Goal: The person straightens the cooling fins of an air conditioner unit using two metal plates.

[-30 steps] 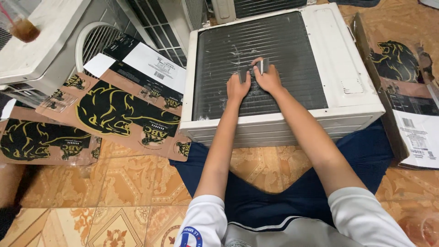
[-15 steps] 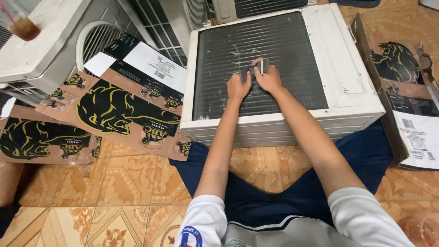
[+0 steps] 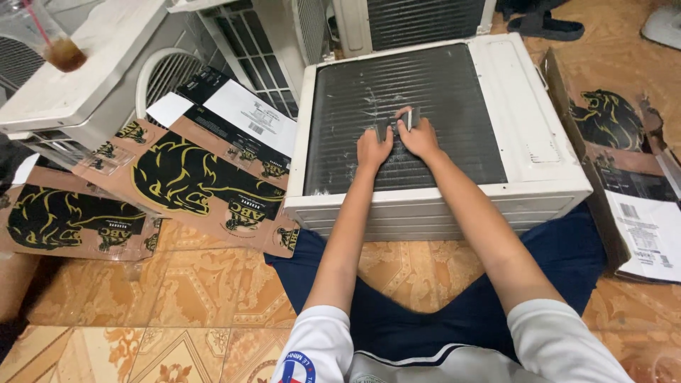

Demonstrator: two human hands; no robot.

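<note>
A white air-conditioner unit (image 3: 528, 128) lies flat on the patterned tile floor (image 3: 206, 284) in the upper centre of the frame, its dark finned coil panel (image 3: 355, 152) facing up, with pale scuffed patches among the fins. Flattened cardboard boxes (image 3: 191, 177) printed in black and yellow spread over the floor at left, and another flattened carton (image 3: 624, 177) lies along the right edge. A second white unit (image 3: 92, 78) stands at upper left with a plastic cup (image 3: 53, 39) of brown drink and a straw on top; a third casing (image 3: 418, 18) stands behind, at the top centre.

The person sits on the floor with both arms stretched forward onto the coil. The left hand (image 3: 373, 147) and the right hand (image 3: 420, 138) lie close side by side near the middle of the panel. Together they pinch a small grey comb-like tool (image 3: 397, 122), held against the fins; the left fingers grip its left end, the right fingers its right end.
</note>
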